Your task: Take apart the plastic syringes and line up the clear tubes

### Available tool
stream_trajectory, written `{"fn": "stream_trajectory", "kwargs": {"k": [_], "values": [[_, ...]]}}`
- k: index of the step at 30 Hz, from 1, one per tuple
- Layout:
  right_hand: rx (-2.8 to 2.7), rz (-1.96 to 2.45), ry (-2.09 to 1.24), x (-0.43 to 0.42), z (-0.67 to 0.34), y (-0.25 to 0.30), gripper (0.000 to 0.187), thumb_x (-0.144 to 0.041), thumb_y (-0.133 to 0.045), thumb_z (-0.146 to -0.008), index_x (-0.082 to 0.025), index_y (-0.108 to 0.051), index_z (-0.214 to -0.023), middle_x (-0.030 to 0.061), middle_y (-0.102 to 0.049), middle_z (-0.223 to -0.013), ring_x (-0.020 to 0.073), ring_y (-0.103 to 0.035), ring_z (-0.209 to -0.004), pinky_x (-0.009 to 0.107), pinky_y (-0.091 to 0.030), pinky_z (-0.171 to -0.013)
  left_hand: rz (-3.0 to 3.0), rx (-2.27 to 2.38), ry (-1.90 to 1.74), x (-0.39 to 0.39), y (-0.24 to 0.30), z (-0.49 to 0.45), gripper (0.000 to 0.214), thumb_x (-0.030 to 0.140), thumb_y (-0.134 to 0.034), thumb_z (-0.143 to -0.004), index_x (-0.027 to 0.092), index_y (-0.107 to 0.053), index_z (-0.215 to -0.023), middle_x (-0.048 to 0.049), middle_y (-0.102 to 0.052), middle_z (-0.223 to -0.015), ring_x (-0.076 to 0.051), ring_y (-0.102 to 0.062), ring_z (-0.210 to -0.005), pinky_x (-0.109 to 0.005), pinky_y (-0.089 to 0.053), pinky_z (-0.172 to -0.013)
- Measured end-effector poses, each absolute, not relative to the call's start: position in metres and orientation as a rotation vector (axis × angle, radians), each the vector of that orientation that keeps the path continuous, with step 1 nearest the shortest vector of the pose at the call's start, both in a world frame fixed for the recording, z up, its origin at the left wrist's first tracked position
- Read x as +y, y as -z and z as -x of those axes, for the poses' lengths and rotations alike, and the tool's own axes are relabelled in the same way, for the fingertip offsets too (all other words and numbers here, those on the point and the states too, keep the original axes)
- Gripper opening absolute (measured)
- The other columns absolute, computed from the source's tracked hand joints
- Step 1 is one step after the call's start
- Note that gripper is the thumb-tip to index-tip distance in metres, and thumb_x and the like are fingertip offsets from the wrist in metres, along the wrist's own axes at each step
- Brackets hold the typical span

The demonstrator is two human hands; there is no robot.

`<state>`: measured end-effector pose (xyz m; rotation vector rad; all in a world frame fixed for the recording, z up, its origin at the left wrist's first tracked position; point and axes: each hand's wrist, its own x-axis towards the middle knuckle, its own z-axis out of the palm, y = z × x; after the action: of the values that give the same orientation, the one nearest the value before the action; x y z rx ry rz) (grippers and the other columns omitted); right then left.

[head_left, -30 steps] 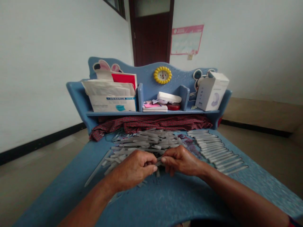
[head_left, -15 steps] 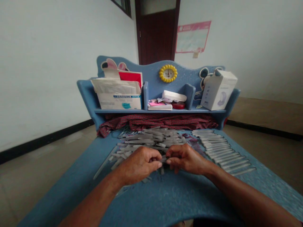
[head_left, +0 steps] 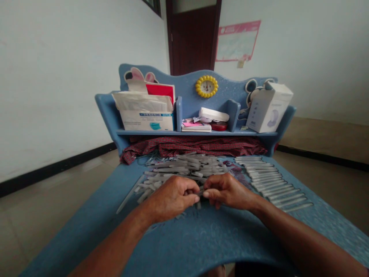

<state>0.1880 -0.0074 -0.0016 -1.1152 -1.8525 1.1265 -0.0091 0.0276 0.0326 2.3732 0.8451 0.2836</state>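
My left hand (head_left: 173, 198) is closed, its thumb and fingers pinching one end of a small grey pen part (head_left: 201, 191). Facing it, my right hand (head_left: 226, 192) pinches the other end between thumb and forefinger. Fingers cover most of the piece, so its exact shape is hidden. Just beyond both hands lies a loose pile of grey, translucent pen parts (head_left: 187, 164). To the right, several slim, clear pens (head_left: 272, 182) lie side by side in a slanting row. One long thin piece (head_left: 129, 195) rests alone to the left of the pile.
Behind the pile, a red checked cloth (head_left: 196, 147) lies under the shelf of the blue desk (head_left: 219, 234). The shelf holds a mask box (head_left: 147, 120), papers, a round red tin (head_left: 219, 126) and a white carton (head_left: 269, 109). A yellow flower-shaped clock (head_left: 206, 86) is above.
The view has shifted slightly. Both hands keep almost the same place and grip, with the small grey piece still between them. The pile and the row look unchanged.
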Motion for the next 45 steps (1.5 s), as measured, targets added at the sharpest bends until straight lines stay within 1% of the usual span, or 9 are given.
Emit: {"fn": "stream_trajectory", "kwargs": {"k": [5, 9, 13, 20, 25, 31, 38, 41, 45], "values": [[-1.866, 1.127, -1.130, -0.009, -0.187, 0.001, 0.047, -0.055, -0.047, -0.083, -0.014, -0.052, -0.061, -0.0011, -0.054, -0.051, 0.0076, -0.052, -0.039, 0.016, -0.037, -0.037, -2.522, 0.834, -0.413, 0.026, -0.033, 0.006, 0.008, 0.018, -0.056, -0.075, 0.015, -0.063, -0.072, 0.0023, -0.056, -0.065, -0.011, -0.053, -0.062, -0.021, -0.035, -0.057], [-1.826, 1.139, -1.095, -0.010, -0.187, 0.002, 0.042, -0.055, -0.057, -0.077, -0.015, -0.055, -0.066, -0.0023, -0.055, -0.052, 0.0077, -0.052, -0.040, 0.016, -0.038, -0.037, -2.662, 0.793, -0.498, 0.025, -0.031, 0.004, 0.006, 0.014, -0.058, -0.076, 0.016, -0.064, -0.076, 0.0009, -0.059, -0.070, -0.012, -0.054, -0.069, -0.023, -0.037, -0.064], [-1.819, 1.208, -1.148, -0.010, -0.187, 0.003, 0.050, -0.059, -0.045, -0.082, -0.016, -0.049, -0.057, -0.0014, -0.054, -0.046, 0.0075, -0.049, -0.034, 0.016, -0.034, -0.032, -2.866, 0.735, -0.535, 0.024, -0.028, 0.004, 0.005, 0.017, -0.058, -0.080, 0.015, -0.061, -0.077, -0.0016, -0.061, -0.075, -0.016, -0.054, -0.076, -0.027, -0.038, -0.070], [-1.754, 1.220, -1.163, -0.010, -0.188, 0.002, 0.044, -0.057, -0.057, -0.076, -0.016, -0.050, -0.062, -0.0021, -0.057, -0.048, 0.0078, -0.051, -0.035, 0.016, -0.035, -0.033, -3.043, 0.696, -0.601, 0.022, -0.025, 0.002, 0.008, 0.016, -0.054, -0.084, 0.016, -0.059, -0.078, -0.0028, -0.061, -0.077, -0.016, -0.052, -0.074, -0.028, -0.039, -0.067], [-1.677, 1.237, -1.307, -0.011, -0.185, 0.002, 0.048, -0.061, -0.046, -0.080, -0.018, -0.045, -0.058, -0.0024, -0.056, -0.042, 0.0082, -0.048, -0.029, 0.017, -0.033, -0.028, -3.119, 0.672, -0.654, 0.021, -0.023, 0.001, 0.011, 0.016, -0.051, -0.085, 0.015, -0.058, -0.079, -0.0041, -0.060, -0.078, -0.016, -0.050, -0.071, -0.029, -0.039, -0.066], [-1.626, 1.267, -1.381, -0.011, -0.185, -0.001, 0.050, -0.061, -0.047, -0.079, -0.017, -0.046, -0.056, -0.0024, -0.055, -0.040, 0.0075, -0.046, -0.027, 0.016, -0.032, -0.027, -3.177, 0.650, -0.684, 0.021, -0.022, 0.001, 0.008, 0.015, -0.051, -0.085, 0.015, -0.058, -0.080, -0.0037, -0.060, -0.077, -0.017, -0.049, -0.071, -0.029, -0.038, -0.064], [-1.715, 1.148, -1.330, -0.010, -0.190, 0.001, 0.036, -0.049, -0.064, -0.072, -0.014, -0.057, -0.074, -0.0036, -0.058, -0.051, 0.0070, -0.052, -0.038, 0.016, -0.041, -0.036, -3.161, 0.627, -0.667, 0.020, -0.022, -0.002, 0.013, 0.014, -0.050, -0.084, 0.014, -0.057, -0.074, -0.0032, -0.059, -0.072, -0.016, -0.050, -0.068, -0.028, -0.039, -0.064], [-1.762, 1.141, -1.306, -0.006, -0.196, 0.000, 0.034, -0.047, -0.064, -0.074, -0.014, -0.057, -0.072, -0.0032, -0.057, -0.052, 0.0065, -0.051, -0.038, 0.016, -0.041, -0.036, -3.118, 0.652, -0.652, 0.021, -0.024, 0.001, 0.008, 0.021, -0.055, -0.083, 0.014, -0.059, -0.081, -0.0041, -0.061, -0.076, -0.018, -0.053, -0.073, -0.029, -0.042, -0.066], [-1.802, 1.226, -1.294, 0.003, -0.217, -0.004, 0.036, -0.048, -0.062, -0.075, -0.013, -0.057, -0.070, -0.0022, -0.058, -0.051, 0.0070, -0.052, -0.037, 0.017, -0.041, -0.036, -3.008, 0.793, -0.866, 0.028, -0.033, 0.010, 0.024, 0.030, -0.062, -0.079, 0.013, -0.060, -0.096, -0.0087, -0.064, -0.089, -0.022, -0.055, -0.086, -0.034, -0.043, -0.077]]}}
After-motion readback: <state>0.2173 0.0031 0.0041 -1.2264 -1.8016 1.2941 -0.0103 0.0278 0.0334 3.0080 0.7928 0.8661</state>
